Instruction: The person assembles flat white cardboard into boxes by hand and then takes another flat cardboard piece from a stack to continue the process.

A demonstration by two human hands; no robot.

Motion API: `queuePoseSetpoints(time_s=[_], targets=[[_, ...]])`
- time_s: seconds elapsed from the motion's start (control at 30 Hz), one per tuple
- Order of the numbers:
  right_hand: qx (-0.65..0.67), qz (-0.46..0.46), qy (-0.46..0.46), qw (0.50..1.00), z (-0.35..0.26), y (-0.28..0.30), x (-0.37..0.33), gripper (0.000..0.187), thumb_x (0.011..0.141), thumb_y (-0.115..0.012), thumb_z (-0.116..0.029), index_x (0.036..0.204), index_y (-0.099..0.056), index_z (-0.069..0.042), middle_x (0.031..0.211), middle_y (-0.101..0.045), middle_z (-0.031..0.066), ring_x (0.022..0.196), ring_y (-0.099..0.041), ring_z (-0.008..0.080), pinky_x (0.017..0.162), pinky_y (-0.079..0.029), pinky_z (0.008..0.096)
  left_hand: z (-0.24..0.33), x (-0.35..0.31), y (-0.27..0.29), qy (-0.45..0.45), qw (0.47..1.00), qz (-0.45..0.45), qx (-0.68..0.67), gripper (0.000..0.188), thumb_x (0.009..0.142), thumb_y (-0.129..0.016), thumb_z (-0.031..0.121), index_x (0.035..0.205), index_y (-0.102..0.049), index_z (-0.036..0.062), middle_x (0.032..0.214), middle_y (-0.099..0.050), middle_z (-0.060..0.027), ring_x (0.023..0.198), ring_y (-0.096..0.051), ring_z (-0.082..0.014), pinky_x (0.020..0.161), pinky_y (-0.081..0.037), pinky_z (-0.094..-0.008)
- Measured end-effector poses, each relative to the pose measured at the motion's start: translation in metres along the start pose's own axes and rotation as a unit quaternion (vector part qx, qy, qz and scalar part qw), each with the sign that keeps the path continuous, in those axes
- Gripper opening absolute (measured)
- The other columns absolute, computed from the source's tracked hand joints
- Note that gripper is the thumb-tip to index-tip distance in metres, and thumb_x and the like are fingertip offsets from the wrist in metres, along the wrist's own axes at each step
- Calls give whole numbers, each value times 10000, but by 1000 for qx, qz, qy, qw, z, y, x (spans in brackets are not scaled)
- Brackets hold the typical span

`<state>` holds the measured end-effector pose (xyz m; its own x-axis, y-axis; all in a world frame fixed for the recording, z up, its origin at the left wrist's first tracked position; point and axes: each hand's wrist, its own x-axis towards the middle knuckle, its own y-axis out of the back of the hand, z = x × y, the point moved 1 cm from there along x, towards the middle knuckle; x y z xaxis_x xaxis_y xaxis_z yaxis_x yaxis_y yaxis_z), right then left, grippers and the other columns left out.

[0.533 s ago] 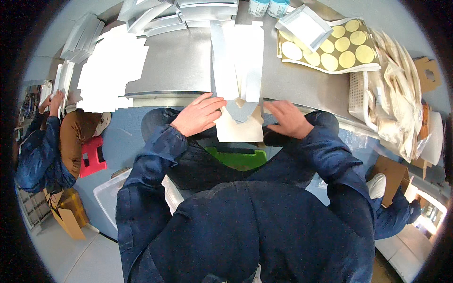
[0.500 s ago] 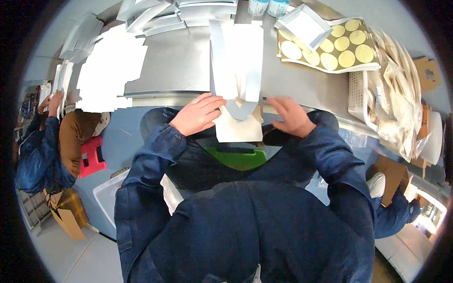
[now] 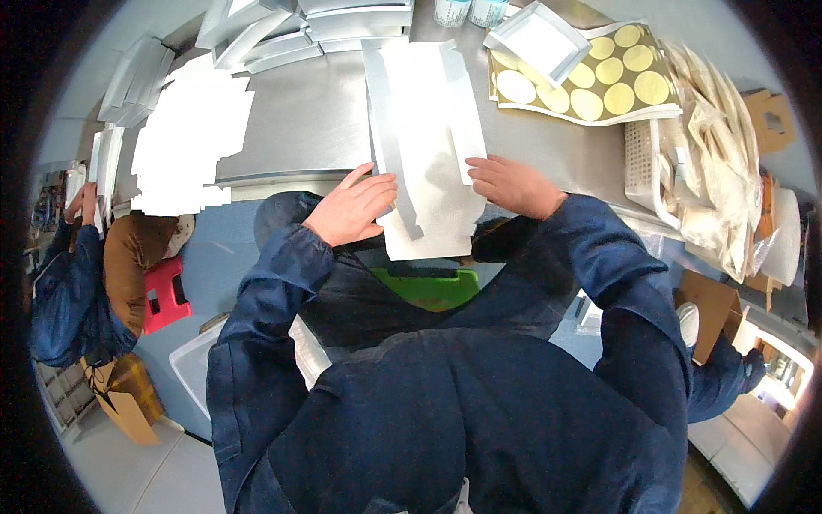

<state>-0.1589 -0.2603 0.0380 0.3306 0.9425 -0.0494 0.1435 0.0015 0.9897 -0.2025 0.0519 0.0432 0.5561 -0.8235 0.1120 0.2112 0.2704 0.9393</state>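
In front of me a white cardboard box blank (image 3: 435, 146) lies lengthwise on the metal table, its near end jutting past the front edge over my lap. Long creased side panels run down both of its sides and stand partly raised. My left hand (image 3: 353, 206) is beside the left panel near the front edge, fingers spread, fingertips at the cardboard. On the opposite side my right hand (image 3: 516, 186) rests its outstretched fingers against the right panel. Neither hand is closed around anything.
A stack of flat white blanks (image 3: 190, 137) lies left; finished boxes (image 3: 355, 21) stand behind. Right are a round-sticker sheet (image 3: 608, 81), an open box tray (image 3: 539, 41) and a white basket (image 3: 642, 167) beside plastic-wrapped packages (image 3: 706, 154). Co-workers sit at both sides, one near a red stool (image 3: 164, 295).
My right hand has moved left onto the right panel. The blank's side panels now spread wider, and the cream cut-out shape at its near end no longer shows.
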Motion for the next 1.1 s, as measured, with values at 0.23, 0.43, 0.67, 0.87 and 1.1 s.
queuePoseSetpoints(time_s=[0.23,0.43,0.67,0.87,1.1], targets=[[71,88,-89,990,-32,-15,-10,641,683,-638,-84,1285,-431,-13,1404,-383,134,1323,-334,293,1090,-292,420,-7,-4,-14,-19,1000,-1,-16,507,683,-686,179,1128,-514,9,1263,-496,-138,1271,-394,-262,1104,-263,-430],[37,77,-77,993,-31,-10,17,255,823,-590,-250,1028,-555,-101,1034,-588,62,1135,-495,199,919,-389,377,-2,7,-3,-2,998,-15,-61,568,701,-681,198,1189,-484,-15,1280,-486,-151,1257,-401,-284,1071,-297,-416],[61,78,-174,980,-28,-25,35,154,834,-575,-255,804,-551,-106,804,-573,24,882,-547,201,764,-415,373,0,23,6,48,995,-83,33,487,750,-630,180,1204,-514,50,1141,-563,-73,1118,-497,-192,978,-351,-377],[52,109,-215,969,-33,-29,38,155,836,-579,-248,783,-570,-102,761,-573,31,858,-554,210,714,-437,363,-1,28,-20,30,990,106,87,220,780,-543,108,987,-615,88,894,-595,-18,931,-559,-159,991,-343,-390],[37,79,-216,972,-38,-24,45,166,847,-562,-244,787,-590,-92,762,-588,41,854,-556,215,725,-459,362,1,39,-8,82,988,-12,129,84,810,-515,98,824,-598,99,748,-535,-12,864,-556,-182,1057,-242,-558]])
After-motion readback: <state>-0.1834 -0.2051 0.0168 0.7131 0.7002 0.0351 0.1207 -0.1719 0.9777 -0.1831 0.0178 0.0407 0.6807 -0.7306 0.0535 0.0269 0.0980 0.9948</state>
